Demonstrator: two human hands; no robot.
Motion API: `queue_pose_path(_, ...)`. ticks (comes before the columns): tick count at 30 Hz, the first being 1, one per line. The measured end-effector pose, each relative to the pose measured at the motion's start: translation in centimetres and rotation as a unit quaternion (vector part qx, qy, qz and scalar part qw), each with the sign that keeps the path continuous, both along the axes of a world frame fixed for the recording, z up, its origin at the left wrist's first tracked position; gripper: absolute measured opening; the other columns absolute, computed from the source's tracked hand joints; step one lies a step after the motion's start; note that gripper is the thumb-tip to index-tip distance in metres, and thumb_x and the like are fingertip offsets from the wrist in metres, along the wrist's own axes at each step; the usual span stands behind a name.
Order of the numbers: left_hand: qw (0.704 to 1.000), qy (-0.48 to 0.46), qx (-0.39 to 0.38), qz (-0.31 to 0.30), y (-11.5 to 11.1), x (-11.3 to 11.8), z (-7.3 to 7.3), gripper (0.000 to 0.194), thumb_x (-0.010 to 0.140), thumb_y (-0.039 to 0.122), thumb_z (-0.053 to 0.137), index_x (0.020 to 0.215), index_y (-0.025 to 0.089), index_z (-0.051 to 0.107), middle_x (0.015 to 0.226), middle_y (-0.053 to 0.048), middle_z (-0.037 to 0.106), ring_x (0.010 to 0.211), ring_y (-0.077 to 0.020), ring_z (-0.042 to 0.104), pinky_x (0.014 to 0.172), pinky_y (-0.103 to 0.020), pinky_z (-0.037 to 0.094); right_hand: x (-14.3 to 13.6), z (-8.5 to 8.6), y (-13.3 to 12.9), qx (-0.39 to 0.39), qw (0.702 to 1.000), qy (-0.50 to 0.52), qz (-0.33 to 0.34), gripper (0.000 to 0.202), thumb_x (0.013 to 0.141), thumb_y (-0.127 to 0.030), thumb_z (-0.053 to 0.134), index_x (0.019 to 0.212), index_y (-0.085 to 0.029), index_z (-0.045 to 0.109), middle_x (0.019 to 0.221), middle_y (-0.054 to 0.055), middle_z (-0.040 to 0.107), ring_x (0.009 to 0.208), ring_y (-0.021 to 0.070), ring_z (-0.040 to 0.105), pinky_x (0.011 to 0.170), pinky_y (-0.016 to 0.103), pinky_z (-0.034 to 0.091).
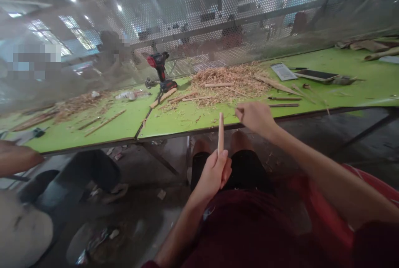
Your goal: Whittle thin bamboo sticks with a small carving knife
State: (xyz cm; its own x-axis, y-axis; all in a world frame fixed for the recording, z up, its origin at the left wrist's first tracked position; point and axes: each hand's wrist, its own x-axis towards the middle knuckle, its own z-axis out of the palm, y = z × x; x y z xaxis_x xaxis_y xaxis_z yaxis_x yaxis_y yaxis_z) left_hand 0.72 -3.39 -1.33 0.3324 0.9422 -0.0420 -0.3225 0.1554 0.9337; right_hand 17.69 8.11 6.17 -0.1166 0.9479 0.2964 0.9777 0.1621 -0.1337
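Note:
A pale wooden stick (221, 133) points up and away from my left hand (215, 170), whose fingers wrap round its lower end above my lap. My right hand (255, 119) is over the table's front edge, to the right of the stick's tip and apart from it. Its fingers are curled closed, and whatever they hold, if anything, is hidden. Beyond it lies a heap of wood shavings (233, 79) with loose strips in it. Two thin dark sticks, one of them a slim rod (283, 105), lie just past my right hand.
On the green table (358, 89) stand a red and black cordless drill (160, 70), a phone (317, 75) and a printed card (283, 72). A perforated screen (199, 47) rises behind. At the left, another person's arm (18, 158) reaches the table edge. A red chair (327, 205) is at my right.

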Motion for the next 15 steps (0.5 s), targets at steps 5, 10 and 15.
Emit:
queue_pose_path(5, 1.000, 0.019, 0.000, 0.007, -0.1, 0.4, -0.2, 0.049, 0.091, 0.067, 0.060, 0.082, 0.024, 0.040, 0.046, 0.013, 0.036, 0.032, -0.0046, 0.025, 0.036, -0.023, 0.013, -2.7, -2.3, -5.0, -0.070, 0.991, -0.109, 0.042, 0.030, 0.101, -0.027, 0.048, 0.102, -0.020, 0.077, 0.088, 0.012, 0.078, 0.080, 0.0241, 0.071, 0.063, 0.030, 0.036)
queue_pose_path(10, 0.987, 0.129, 0.036, 0.088, 0.5, 0.6, -0.6, 0.049, 0.094, 0.068, 0.056, 0.079, 0.023, 0.044, 0.046, 0.010, 0.039, 0.036, -0.0066, 0.030, 0.040, -0.024, 0.019, -3.7, -2.5, -4.6, -0.046, 0.986, -0.144, 0.068, 0.032, 0.100, -0.012, 0.043, 0.105, -0.017, 0.074, 0.089, 0.013, 0.078, 0.082, 0.0253, 0.073, 0.063, 0.030, 0.038)
queue_pose_path(15, 0.983, 0.135, 0.040, 0.114, 1.1, 0.9, -0.4, 0.048, 0.096, 0.062, 0.057, 0.072, 0.024, 0.042, 0.045, 0.008, 0.039, 0.038, -0.0081, 0.030, 0.042, -0.025, 0.020, -3.3, -1.4, -1.2, -0.004, 0.991, -0.105, 0.077, 0.033, 0.097, -0.004, 0.042, 0.099, -0.008, 0.075, 0.087, 0.019, 0.077, 0.082, 0.0249, 0.071, 0.066, 0.029, 0.036)
